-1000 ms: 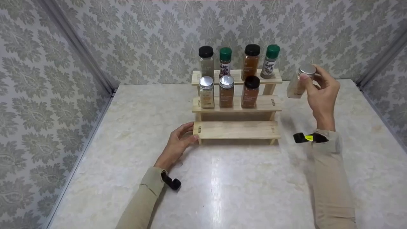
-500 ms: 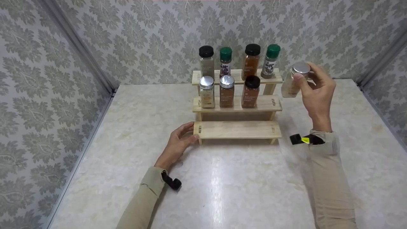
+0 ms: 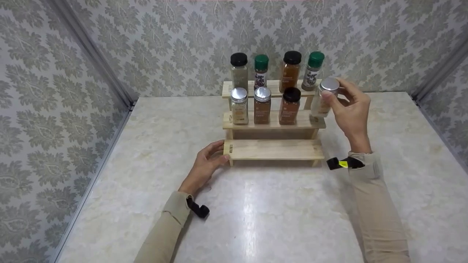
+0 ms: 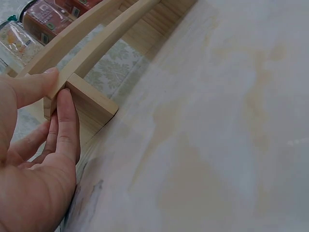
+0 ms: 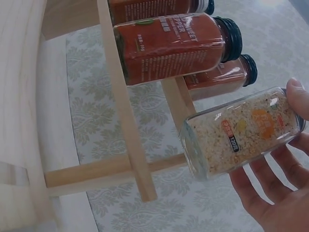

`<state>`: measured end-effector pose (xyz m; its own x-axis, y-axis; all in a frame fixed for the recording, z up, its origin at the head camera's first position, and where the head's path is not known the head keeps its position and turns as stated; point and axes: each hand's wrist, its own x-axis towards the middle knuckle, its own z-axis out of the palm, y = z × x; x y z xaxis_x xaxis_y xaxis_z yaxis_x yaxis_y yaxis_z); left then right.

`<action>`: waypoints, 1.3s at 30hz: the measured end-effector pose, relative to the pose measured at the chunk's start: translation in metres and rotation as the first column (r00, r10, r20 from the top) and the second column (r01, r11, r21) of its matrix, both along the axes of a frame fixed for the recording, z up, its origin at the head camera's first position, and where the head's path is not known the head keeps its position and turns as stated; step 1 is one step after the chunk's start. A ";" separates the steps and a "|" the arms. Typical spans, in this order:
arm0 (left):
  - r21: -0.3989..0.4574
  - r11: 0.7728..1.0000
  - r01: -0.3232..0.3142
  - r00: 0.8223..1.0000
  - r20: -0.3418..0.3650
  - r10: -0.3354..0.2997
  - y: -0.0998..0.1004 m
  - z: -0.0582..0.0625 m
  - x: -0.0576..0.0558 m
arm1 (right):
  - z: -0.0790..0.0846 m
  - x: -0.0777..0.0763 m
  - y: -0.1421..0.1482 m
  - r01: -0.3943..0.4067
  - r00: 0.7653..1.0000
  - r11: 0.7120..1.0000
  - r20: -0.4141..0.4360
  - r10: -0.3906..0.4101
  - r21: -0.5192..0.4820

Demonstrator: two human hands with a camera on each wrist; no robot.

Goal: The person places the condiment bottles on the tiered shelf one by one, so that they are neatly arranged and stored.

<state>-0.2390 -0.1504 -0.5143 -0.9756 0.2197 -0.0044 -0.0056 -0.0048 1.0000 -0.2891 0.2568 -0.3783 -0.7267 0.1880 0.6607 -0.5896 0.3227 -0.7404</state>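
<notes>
My right hand (image 3: 351, 113) grips a clear glass spice jar (image 5: 244, 133) with pale granules and a silver lid. In the head view that jar overlaps the right end of the middle shelf (image 3: 307, 122); the right wrist view shows its base beside the shelf board. My left hand (image 3: 206, 164) pinches the left end of the bottom shelf (image 3: 274, 149) of a three-step wooden spice rack, thumb on top and fingers (image 4: 66, 123) at the leg. On the middle shelf stand two silver-lidded jars, one pale (image 3: 239, 107) and one brown (image 3: 262, 107), and a dark-lidded red jar (image 3: 290, 107).
The top shelf (image 3: 272, 88) carries a black-lidded greyish jar (image 3: 239, 75), a black-lidded orange jar (image 3: 290, 73) and two green-capped bottles, one at the right end (image 3: 311, 73). A patterned wall (image 3: 197, 36) rises close behind the rack on the marbled table (image 3: 285, 219).
My right hand has carried the silver-lidded spice jar leftward and slightly down, from beside the rack to the middle shelf's right end. The left hand keeps its place on the bottom shelf.
</notes>
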 end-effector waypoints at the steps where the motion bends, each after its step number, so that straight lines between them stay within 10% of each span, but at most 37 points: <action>1: 0.005 1.000 -0.002 1.000 0.000 0.002 0.000 0.000 0.000 | -0.001 0.000 -0.001 -0.003 1.000 1.000 0.005 0.003 0.002; 39: -0.030 0.999 -0.032 0.999 0.027 0.032 0.004 0.000 -0.001 | -0.020 -0.009 -0.009 -0.074 0.993 0.996 0.094 0.077 -0.041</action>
